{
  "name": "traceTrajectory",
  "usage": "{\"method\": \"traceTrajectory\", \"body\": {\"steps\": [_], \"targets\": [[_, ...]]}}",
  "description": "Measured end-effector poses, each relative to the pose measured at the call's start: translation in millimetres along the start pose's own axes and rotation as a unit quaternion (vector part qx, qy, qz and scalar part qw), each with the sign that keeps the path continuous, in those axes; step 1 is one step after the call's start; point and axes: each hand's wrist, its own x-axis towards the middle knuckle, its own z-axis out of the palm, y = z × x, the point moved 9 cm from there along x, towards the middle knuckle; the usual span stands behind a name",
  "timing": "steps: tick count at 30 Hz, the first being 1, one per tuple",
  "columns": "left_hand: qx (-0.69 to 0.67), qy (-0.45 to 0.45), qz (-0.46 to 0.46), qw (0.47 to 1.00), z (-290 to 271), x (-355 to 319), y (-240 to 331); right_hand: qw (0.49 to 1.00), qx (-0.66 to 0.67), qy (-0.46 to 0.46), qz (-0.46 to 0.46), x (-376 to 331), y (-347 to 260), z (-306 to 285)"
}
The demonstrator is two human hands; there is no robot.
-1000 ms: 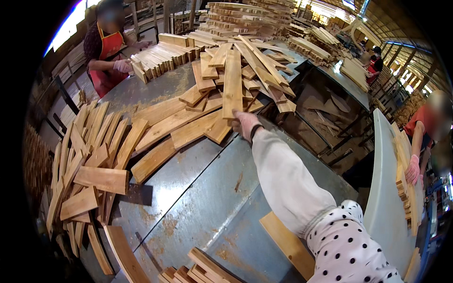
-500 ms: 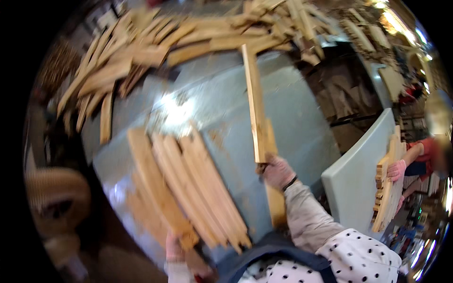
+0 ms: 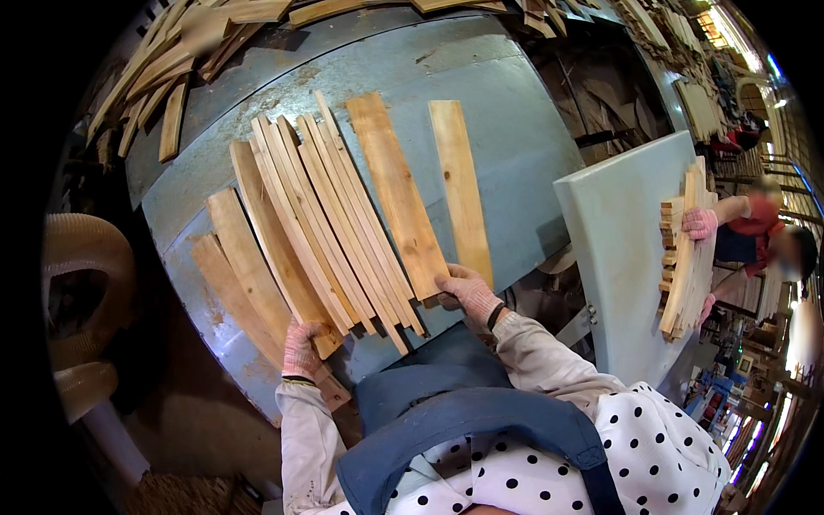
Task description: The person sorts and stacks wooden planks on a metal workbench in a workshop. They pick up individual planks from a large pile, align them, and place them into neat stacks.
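Several long wooden slats (image 3: 326,215) lie fanned side by side on the grey metal table (image 3: 532,129), running away from me. Two wider planks lie to their right: one (image 3: 395,189) against the slats, the other (image 3: 459,180) a little apart. My left hand (image 3: 302,348), in a pink glove, grips the near ends of the left slats at the table's front edge. My right hand (image 3: 468,290), also gloved, curls over the near end of the wider plank. My apron and dotted sleeves fill the lower edge.
A loose pile of slats (image 3: 163,77) crowds the table's far left and far edge. A pale upright panel (image 3: 618,240) stands on my right. Behind it a co-worker's gloved hand holds a stack of slats (image 3: 682,249). A beige ribbed hose (image 3: 77,292) sits at the left.
My right hand reached to the far pile, drew a long plank back and laid it beside the row. My head has tipped down over the near edge. My left hand has come up onto the slat ends.
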Motion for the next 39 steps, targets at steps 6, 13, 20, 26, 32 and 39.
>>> {"method": "traceTrajectory", "body": {"steps": [6, 13, 20, 26, 32, 39], "targets": [[0.282, -0.039, -0.016, 0.958, 10.9, 9.7, -13.1, 0.845, -0.452, 0.109, -0.265, -22.5, -11.1, 3.1], [0.407, 0.067, 0.035, 0.91, -25.6, 36.2, -12.9, 0.904, -0.375, 0.037, -0.201, 4.4, -26.9, 25.8], [0.416, 0.117, 0.09, 0.897, 31.3, 76.5, 121.2, 0.89, -0.384, 0.072, -0.235, 98.5, -164.9, 81.8], [0.456, 0.111, 0.086, 0.879, 21.5, 194.8, 183.1, 0.704, -0.666, 0.129, -0.211, 174.7, -253.9, 178.0], [0.265, 0.074, 0.145, 0.951, 46.1, 181.8, 176.1, 0.944, -0.253, 0.046, -0.206, 191.2, -211.0, 179.3], [-0.1, -0.002, 0.182, 0.978, 118.5, 117.7, 244.4, 0.961, 0.003, -0.13, -0.242, 136.2, -280.7, 187.3]]}}
